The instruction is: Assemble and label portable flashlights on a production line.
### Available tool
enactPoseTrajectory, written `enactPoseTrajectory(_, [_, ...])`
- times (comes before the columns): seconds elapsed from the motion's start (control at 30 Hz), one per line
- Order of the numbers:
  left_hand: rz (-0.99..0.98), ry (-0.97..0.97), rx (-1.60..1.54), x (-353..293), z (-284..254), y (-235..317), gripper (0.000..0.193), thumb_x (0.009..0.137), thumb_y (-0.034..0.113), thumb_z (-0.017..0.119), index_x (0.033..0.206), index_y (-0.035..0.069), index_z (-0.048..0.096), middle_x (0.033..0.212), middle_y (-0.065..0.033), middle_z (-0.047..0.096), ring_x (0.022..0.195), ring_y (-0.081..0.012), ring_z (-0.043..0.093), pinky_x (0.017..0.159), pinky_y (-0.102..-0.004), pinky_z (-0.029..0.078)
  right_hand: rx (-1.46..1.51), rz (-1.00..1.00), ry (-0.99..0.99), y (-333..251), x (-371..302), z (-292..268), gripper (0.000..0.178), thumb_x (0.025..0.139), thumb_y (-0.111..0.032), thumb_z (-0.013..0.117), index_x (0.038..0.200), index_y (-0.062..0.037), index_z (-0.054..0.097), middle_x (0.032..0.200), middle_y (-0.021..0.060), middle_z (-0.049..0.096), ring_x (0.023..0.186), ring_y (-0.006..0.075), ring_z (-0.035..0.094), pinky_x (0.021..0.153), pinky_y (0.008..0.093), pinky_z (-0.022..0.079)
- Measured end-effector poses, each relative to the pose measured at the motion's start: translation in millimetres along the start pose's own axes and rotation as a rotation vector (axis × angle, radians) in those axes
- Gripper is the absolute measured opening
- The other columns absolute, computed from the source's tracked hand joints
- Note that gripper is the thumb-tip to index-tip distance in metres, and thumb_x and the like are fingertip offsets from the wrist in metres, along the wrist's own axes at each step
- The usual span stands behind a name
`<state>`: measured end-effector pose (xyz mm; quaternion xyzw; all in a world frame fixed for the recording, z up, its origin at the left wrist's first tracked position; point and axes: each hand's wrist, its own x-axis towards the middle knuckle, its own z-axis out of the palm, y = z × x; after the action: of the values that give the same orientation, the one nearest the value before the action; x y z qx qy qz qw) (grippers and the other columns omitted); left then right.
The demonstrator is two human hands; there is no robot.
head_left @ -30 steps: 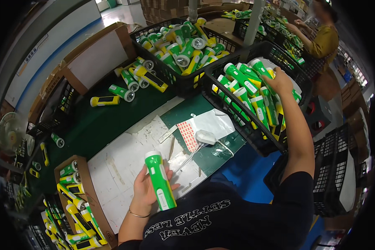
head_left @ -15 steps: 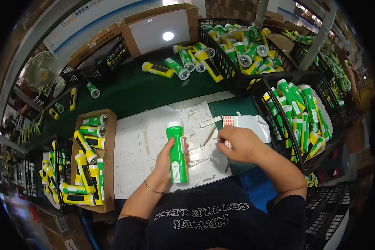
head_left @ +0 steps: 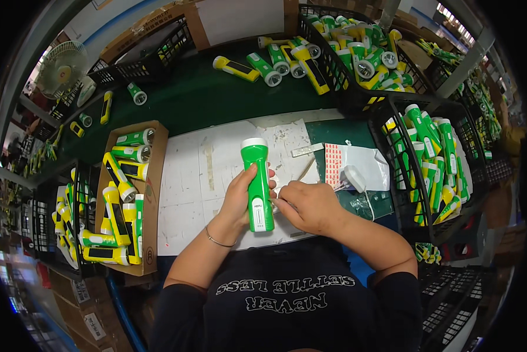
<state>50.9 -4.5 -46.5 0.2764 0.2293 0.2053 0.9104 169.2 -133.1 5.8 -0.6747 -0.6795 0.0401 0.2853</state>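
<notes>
My left hand (head_left: 238, 196) is wrapped around a green flashlight (head_left: 259, 190) with a white head, held upright with the head pointing away from me. A white label strip shows on its lower body. My right hand (head_left: 308, 206) is pinched up close against the flashlight's right side, near its lower end. Whatever its fingertips hold is hidden or too small to name. Beyond the right hand lies a sheet of small red stickers (head_left: 332, 159) on white backing (head_left: 366, 159). A white plug (head_left: 354, 176) with a thin cord rests by that sheet.
On the left stands a cardboard box (head_left: 153, 205) of green and yellow flashlights. Black crates (head_left: 419, 226) of more flashlights stand at right and back right. Several loose ones (head_left: 236, 68) lie on the green table (head_left: 184, 94). A pale strip (head_left: 307, 150) lies on the white work surface (head_left: 184, 170).
My right hand has moved left from beside the sticker sheet to the flashlight's lower side, uncovering the white plug. The left hand still holds the flashlight. The view has shifted slightly.
</notes>
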Motion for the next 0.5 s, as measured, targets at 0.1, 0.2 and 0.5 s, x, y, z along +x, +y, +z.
enactPoseTrajectory(0.1, [-0.020, -0.024, -0.056, 0.8, -0.7, -2.6, 0.036, 0.094, 0.033, 0.046, 0.110, 0.001, 0.047, 0.089, -0.0099, 0.055, 0.072, -0.0166, 0.055, 0.058, -0.0293, 0.049, 0.014, -0.012, -0.049, 0.6, -6.4, 3.3, 0.018, 0.084, -0.028, 0.056, 0.086, -0.0108, 0.063, 0.071, 0.0046, 0.060, 0.057, 0.0237, 0.060, 0.047, 0.0353, 0.047])
enactPoseTrajectory(0.2, [-0.047, -0.001, -0.104, -0.3, -0.1, -3.5, 0.035, 0.094, 0.033, 0.045, 0.109, 0.001, 0.047, 0.088, -0.0094, 0.054, 0.070, -0.0169, 0.054, 0.057, -0.0294, 0.049, 0.044, 0.020, -0.013, 1.2, -9.6, 8.4, 0.021, 0.083, -0.030, 0.058, 0.087, -0.0104, 0.063, 0.071, 0.0042, 0.061, 0.057, 0.0239, 0.060, 0.048, 0.0350, 0.047])
enactPoseTrajectory(0.5, [-0.109, -0.228, -0.147, 0.2, 0.5, -7.3, 0.051, 0.093, 0.037, 0.045, 0.131, 0.004, 0.035, 0.126, -0.0178, 0.046, 0.115, -0.0306, 0.048, 0.095, -0.0485, 0.042, 1.688, 0.884, -0.349, -1.0, -34.6, 63.1, 0.036, 0.082, -0.023, 0.063, 0.109, -0.0056, 0.048, 0.086, 0.0050, 0.058, 0.061, 0.0085, 0.050, 0.046, 0.0208, 0.036])
